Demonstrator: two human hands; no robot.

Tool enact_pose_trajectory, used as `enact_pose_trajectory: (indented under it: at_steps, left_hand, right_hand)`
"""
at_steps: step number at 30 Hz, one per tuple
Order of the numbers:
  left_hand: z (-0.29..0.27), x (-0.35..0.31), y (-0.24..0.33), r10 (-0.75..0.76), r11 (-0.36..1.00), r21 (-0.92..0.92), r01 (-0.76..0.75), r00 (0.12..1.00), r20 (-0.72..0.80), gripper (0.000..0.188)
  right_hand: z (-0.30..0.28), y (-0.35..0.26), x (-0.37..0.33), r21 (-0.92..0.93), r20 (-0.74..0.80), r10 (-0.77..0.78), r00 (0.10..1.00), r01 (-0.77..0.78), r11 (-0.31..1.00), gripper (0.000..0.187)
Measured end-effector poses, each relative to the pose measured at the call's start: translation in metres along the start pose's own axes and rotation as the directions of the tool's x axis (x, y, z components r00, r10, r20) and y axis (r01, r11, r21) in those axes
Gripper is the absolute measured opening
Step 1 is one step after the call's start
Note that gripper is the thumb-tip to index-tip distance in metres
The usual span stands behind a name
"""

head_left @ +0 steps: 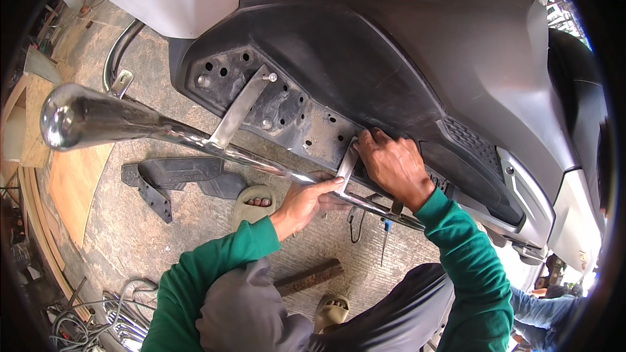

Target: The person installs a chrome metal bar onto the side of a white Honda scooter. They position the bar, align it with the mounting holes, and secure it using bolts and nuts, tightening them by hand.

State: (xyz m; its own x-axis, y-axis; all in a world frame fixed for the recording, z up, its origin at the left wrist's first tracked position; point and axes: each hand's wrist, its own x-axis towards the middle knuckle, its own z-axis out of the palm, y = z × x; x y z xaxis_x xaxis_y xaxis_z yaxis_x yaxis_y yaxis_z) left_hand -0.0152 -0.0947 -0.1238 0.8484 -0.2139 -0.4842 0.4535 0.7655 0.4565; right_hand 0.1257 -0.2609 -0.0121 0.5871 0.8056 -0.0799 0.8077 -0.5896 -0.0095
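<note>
A long chrome tube (261, 164) with a bulbous polished end runs along the underside of a scooter's black footboard (313, 45). Two flat metal brackets join it to the footboard: the left bracket (238, 109) has a bolt (272, 77) at its top. My left hand (301, 207) grips the tube from below, its thumb against the right bracket (347, 164). At that bracket's upper end my right hand (394, 163) is closed, fingertips pressed together against the footboard's edge. Whatever those fingers pinch is hidden.
Black rubber mats (179, 173) and a blue-handled screwdriver (386, 238) lie on the concrete floor. A rusty metal bar (310, 277) is between my sandalled feet. Wooden boards (72, 189) and tangled cables (78, 326) are at left; another person's jeans (541, 316) show at lower right.
</note>
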Motion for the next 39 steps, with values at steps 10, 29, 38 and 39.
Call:
enact_pose_trajectory:
  at_steps: [10, 29, 38, 39]
  left_hand:
    - [-0.011, 0.01, -0.017, -0.056, 0.998, 0.023, 0.056, 0.998, -0.017, 0.034]
    - [-0.008, 0.011, -0.017, -0.002, 1.0, -0.011, 0.002, 1.0, 0.013, 0.039]
    - [-0.01, 0.007, -0.01, 0.025, 1.0, -0.005, -0.024, 0.998, 0.065, 0.031]
    - [-0.007, 0.006, -0.008, -0.004, 1.0, 0.006, 0.003, 1.0, 0.024, 0.031]
  right_hand:
    - [0.01, -0.01, -0.01, -0.102, -0.105, 0.098, 0.99, -0.109, 0.989, 0.025]
    - [0.012, -0.008, 0.003, -0.09, -0.109, 0.025, 0.994, -0.035, 0.995, 0.03]
    - [-0.005, 0.002, 0.005, -0.003, -0.021, -0.101, 0.995, 0.101, 0.995, 0.029]
    - [-0.003, 0.001, 0.006, -0.003, -0.015, -0.093, 0.996, 0.093, 0.996, 0.028]
